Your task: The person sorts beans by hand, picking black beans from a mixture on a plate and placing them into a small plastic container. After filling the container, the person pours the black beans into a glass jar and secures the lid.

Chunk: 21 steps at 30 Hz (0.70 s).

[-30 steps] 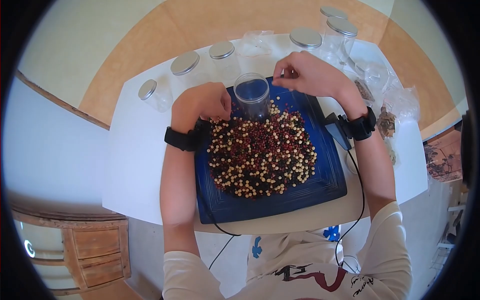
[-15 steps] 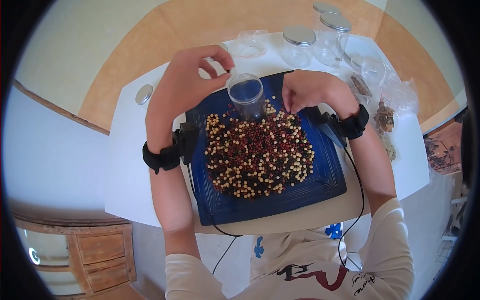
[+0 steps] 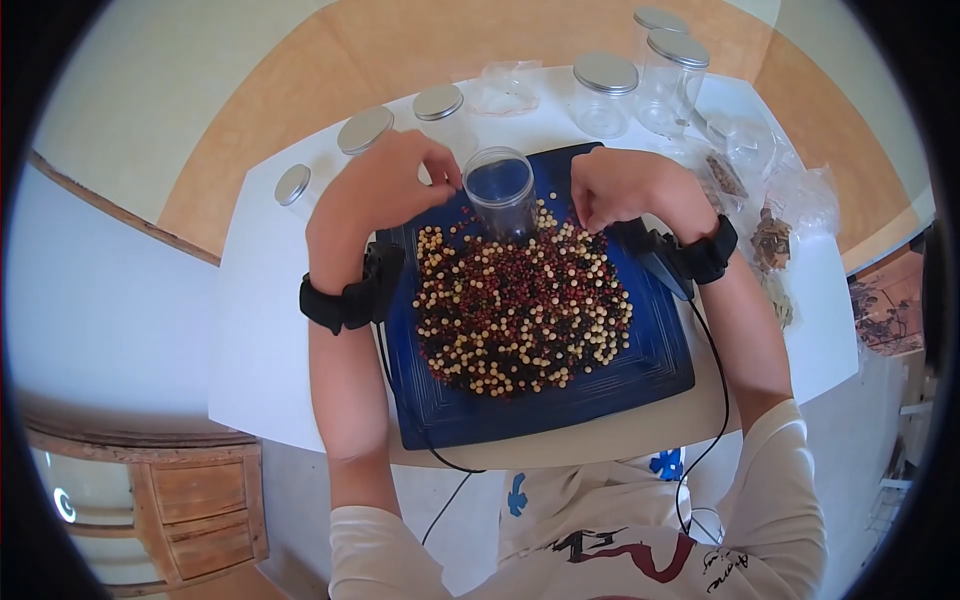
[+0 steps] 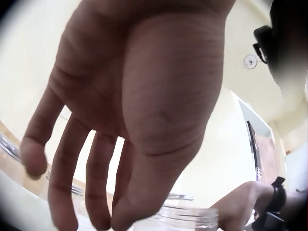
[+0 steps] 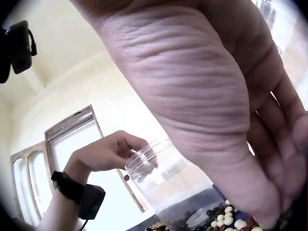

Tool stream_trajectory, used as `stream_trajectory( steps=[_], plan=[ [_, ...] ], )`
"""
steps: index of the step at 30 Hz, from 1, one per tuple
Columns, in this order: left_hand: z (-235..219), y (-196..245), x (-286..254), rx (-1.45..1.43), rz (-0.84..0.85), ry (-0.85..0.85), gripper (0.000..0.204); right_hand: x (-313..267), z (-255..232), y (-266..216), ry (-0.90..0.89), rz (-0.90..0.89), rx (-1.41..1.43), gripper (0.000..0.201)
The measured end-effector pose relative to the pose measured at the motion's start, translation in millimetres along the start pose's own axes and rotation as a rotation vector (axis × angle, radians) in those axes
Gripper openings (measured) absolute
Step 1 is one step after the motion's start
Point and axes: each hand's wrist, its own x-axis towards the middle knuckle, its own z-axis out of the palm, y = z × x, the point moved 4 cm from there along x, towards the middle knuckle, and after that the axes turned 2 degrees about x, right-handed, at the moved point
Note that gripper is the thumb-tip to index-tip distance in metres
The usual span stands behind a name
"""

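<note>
Mixed cream, dark red and black beans (image 3: 520, 320) lie heaped on a blue tray (image 3: 600, 405). At the back of the heap stands a clear lidless jar (image 3: 503, 205). My left hand (image 3: 385, 185) is just left of its rim, fingers loosely bent. In the right wrist view one dark bean (image 5: 127, 177) shows right below that hand's thumb, beside the jar. On the jar's other side my right hand (image 3: 625, 185) points down, thumb and fingers pinching at beans on the heap's back right edge. Its fingertips are partly hidden.
Silver-lidded clear jars stand along the table's back, one (image 3: 605, 90) at the right and another (image 3: 437, 105) behind my left hand. Plastic bags (image 3: 775, 240) of dried goods lie at the right. Camera cables (image 3: 725, 370) run from both wrists across the tray's sides.
My left hand rose from the heap with a dark bean to the jar's rim, then came lower on its left. My right hand went from beside the rim down to the beans and stayed.
</note>
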Motion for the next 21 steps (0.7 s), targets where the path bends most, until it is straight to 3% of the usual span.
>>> stream_trajectory(
  steps=[4,7,9,10,12,15,21],
  plan=[
    [27,-10,7,0.013,-0.049,-0.290,0.014,-1,-7,-5,0.058,-0.033,0.019,0.017],
    [46,-13,13,0.025,-0.070,-0.359,0.015,1,-14,-8,0.038,-0.009,0.096,0.018],
    [51,-19,17,0.015,-0.046,-0.384,0.016,-1,-26,-7,0.293,-0.099,0.176,0.016],
    [53,-21,19,0.006,-0.020,-0.411,0.016,1,-26,-6,0.292,-0.099,0.176,0.016],
    [55,-26,20,-0.014,-0.032,-0.431,0.016,1,-34,-8,0.505,-0.209,0.197,0.014],
    [55,-26,20,-0.060,-0.044,-0.462,0.016,0,-41,-17,0.643,-0.254,0.254,0.015],
    [56,-24,21,-0.066,-0.026,-0.470,0.017,-4,-39,-42,0.579,-0.322,0.426,0.018]
  ],
)
